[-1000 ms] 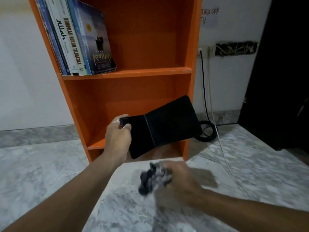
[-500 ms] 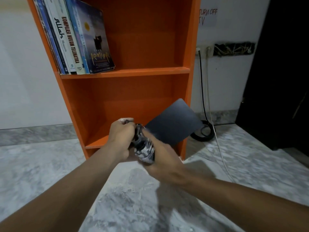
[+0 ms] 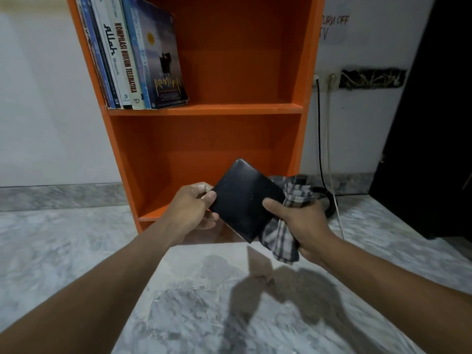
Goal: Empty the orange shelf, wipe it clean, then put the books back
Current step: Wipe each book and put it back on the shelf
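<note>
Left hand (image 3: 190, 208) grips black book (image 3: 245, 200), cloth (image 3: 286, 226) beside.

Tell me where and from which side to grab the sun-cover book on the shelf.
Take the sun-cover book by its near edge, thumb on the exposed cover, coming from the right. It ends the row and leans left on the other books, with bare orange shelf beside it. First free a hand: the left hand grips the black book, the right hand the checked cloth.
</note>
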A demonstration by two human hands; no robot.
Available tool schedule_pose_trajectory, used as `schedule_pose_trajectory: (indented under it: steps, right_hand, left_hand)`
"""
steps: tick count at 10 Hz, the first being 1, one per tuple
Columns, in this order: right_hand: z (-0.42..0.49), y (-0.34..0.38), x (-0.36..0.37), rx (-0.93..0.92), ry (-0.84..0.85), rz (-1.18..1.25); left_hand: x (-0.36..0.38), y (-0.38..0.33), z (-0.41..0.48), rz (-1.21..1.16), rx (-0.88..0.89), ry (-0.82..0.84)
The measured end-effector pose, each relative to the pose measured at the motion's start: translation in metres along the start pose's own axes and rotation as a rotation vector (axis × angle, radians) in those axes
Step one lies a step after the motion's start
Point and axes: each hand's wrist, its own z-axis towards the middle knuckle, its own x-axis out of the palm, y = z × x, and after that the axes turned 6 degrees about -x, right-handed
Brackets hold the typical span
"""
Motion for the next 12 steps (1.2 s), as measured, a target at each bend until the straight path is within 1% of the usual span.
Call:
schedule_pose_trajectory:
  steps: [1, 2, 3, 4, 5, 6, 7, 8, 9, 10, 11, 12]
  right_hand:
    - [-0.003, -0.019, -0.014, -0.024, -0.050, -0.371]
    - [0.006, -0.013, -0.015, -0.126, -0.262, -0.578]
    - [0.026, 0.012, 0.001, -0.527, -0.219, -0.693]
    - [0.029, 0.019, 0.026, -0.856, -0.039, -0.964]
    - [-0.002, -0.018, 0.032, -0.946, 0.212, -1.072]
    - [-0.043, -0.064, 0.009, -1.049, 0.660, -1.190]
    - [-0.042, -0.060, 0.001, -1.165, 0.533, -1.166]
    - [-0.002, -0.012, 0.008, -1.096, 0.191, -1.072]
    - [0.023, 0.006, 0.025, -1.017, 0.114, -1.018]
    - [-0.018, -0.031, 0.026, -1.122, 0.450, -1.115]
    - [-0.052, -0.065, 0.002, -1.248, 0.821, -1.264]
    - [-0.053, -0.025, -0.003, -0.902, 0.667, -1.092]
  left_hand:
    - [-0.003, -0.005, 0.004, 0.244, 0.147, -0.089]
    - [-0.007, -0.008, 0.010, 0.374, 0.203, -0.118]
    - [-0.004, -0.013, 0.011, 0.461, 0.235, -0.135]
    - [0.003, -0.022, 0.009, 0.466, 0.282, -0.132]
    - [-0.004, -0.026, 0.014, 0.420, 0.280, -0.237]
    - [-0.017, -0.023, 0.016, 0.384, 0.297, -0.313]
    - [-0.020, -0.022, 0.012, 0.451, 0.294, -0.310]
    - [-0.017, -0.020, 0.011, 0.469, 0.278, -0.283]
    - [-0.009, -0.026, 0.013, 0.385, 0.260, -0.273]
    - [-0.010, -0.034, 0.016, 0.338, 0.265, -0.315]
    - [-0.017, -0.028, 0.015, 0.380, 0.284, -0.369]
    - [-0.017, -0.020, 0.012, 0.454, 0.273, -0.357]
